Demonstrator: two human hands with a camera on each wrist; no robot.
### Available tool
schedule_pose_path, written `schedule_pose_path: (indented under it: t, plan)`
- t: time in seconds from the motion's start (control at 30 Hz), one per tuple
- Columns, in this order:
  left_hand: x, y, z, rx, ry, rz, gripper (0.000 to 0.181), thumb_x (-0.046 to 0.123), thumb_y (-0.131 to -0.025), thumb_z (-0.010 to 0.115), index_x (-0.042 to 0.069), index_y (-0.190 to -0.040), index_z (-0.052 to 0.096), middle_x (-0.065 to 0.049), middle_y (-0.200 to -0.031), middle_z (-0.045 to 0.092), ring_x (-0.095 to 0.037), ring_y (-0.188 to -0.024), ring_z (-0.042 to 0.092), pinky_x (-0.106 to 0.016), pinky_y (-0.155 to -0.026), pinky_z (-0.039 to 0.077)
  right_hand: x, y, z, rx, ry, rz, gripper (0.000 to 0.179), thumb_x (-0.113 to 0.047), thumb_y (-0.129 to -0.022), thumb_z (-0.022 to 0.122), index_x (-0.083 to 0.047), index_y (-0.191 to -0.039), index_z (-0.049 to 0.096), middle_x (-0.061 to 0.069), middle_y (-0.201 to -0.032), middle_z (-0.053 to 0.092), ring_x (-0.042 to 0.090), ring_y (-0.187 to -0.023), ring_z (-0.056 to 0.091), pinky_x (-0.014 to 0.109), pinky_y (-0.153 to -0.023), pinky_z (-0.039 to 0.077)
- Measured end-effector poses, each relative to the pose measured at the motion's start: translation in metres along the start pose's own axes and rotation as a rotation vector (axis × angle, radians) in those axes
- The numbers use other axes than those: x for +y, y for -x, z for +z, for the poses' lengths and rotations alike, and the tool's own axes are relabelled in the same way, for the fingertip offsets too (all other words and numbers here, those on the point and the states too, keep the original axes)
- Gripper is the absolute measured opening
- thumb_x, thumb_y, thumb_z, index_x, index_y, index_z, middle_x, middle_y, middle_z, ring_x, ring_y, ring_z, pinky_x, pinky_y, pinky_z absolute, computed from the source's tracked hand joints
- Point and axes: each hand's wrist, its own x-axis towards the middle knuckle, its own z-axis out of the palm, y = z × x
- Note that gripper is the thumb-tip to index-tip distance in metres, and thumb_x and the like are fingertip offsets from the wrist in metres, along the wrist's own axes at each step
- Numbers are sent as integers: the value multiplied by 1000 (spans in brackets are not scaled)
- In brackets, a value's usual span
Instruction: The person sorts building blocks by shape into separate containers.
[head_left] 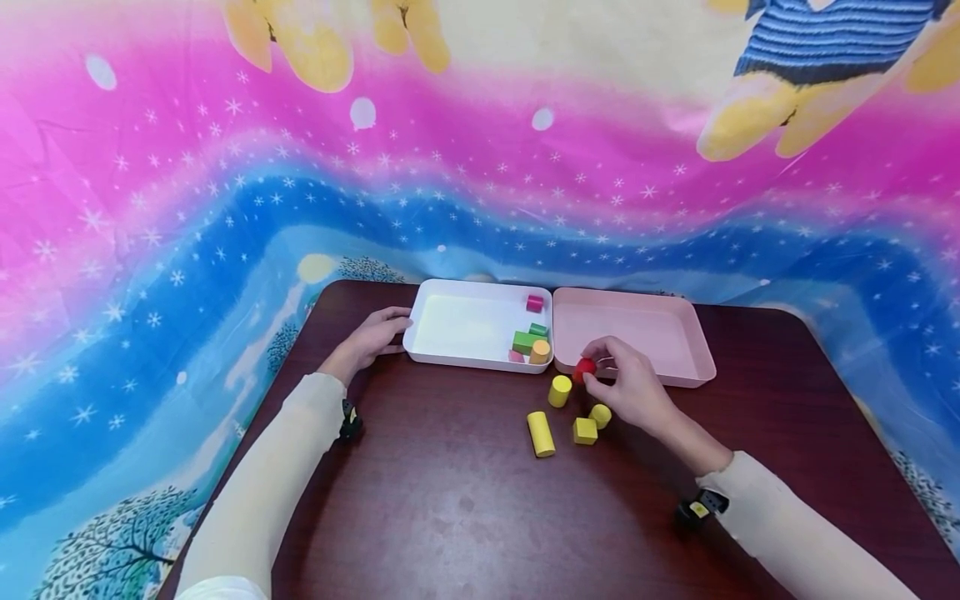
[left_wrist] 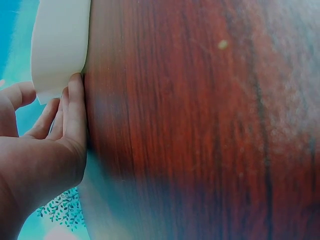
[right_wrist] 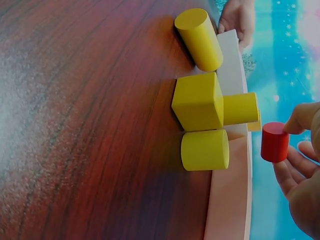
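Note:
My right hand (head_left: 626, 383) pinches a small red cylinder (right_wrist: 274, 142) between thumb and fingertips, above the near edge of the pink tray (head_left: 697, 375). On the table close by are a yellow cube (right_wrist: 197, 101), a long yellow cylinder (head_left: 541, 434) lying down, an upright yellow cylinder (head_left: 559, 392) and a short yellow cylinder (right_wrist: 205, 150) next to the cube. At the far left, my left hand (head_left: 377, 336) holds the left end of the white tray (head_left: 457, 361), its thumb and fingers on the outer wall and rim, as the left wrist view shows.
In the white tray's right end sit a magenta block (head_left: 534, 303), green blocks (head_left: 524, 342), an orange cylinder (head_left: 539, 352) and a partly hidden pink piece (head_left: 516, 356). Both trays stand side by side at the dark table's (head_left: 450, 500) back edge. A printed cloth (head_left: 450, 167) hangs behind.

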Motion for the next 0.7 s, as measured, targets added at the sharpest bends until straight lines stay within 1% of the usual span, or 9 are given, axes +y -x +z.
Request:
schedule_pose_path:
  t: [0.13, 0.23, 0.47, 0.7]
  plan:
    - [0, 0, 0, 1, -9, 5, 53, 28, -112, 55, 11, -160, 42, -15, -149, 54, -32, -135, 55, -50, -109, 52, 1, -1, -1, -5, -14, 9, 39, -1, -91, 80, -7, -123, 60, 9, -114, 65, 28, -103, 71, 48, -91, 62]
    - [-1, 0, 0, 2, -13, 9, 52, 29, -112, 54, 11, -160, 42, -14, -149, 54, -32, -135, 55, -50, -109, 52, 2, -3, -1, -7, -12, -3, 39, 1, -90, 79, -6, -123, 59, 10, -115, 64, 31, -106, 71, 49, -92, 61]
    - [-1, -1, 1, -1, -1, 7, 52, 27, -112, 55, 11, -160, 42, -14, -149, 53, -32, -135, 55, -51, -109, 52, 3, -6, 0, 2, 21, -33, 40, 3, -89, 79, -5, -124, 59, 9, -115, 63, 28, -108, 68, 48, -91, 62]
    - [-1, 0, 1, -6, -1, 13, 53, 27, -112, 55, 10, -160, 41, -15, -149, 53, -32, -135, 54, -52, -110, 51, 4, -9, 0, 21, 33, -51, 40, 5, -88, 78, -4, -122, 59, 11, -115, 62, 30, -108, 67, 53, -93, 60]
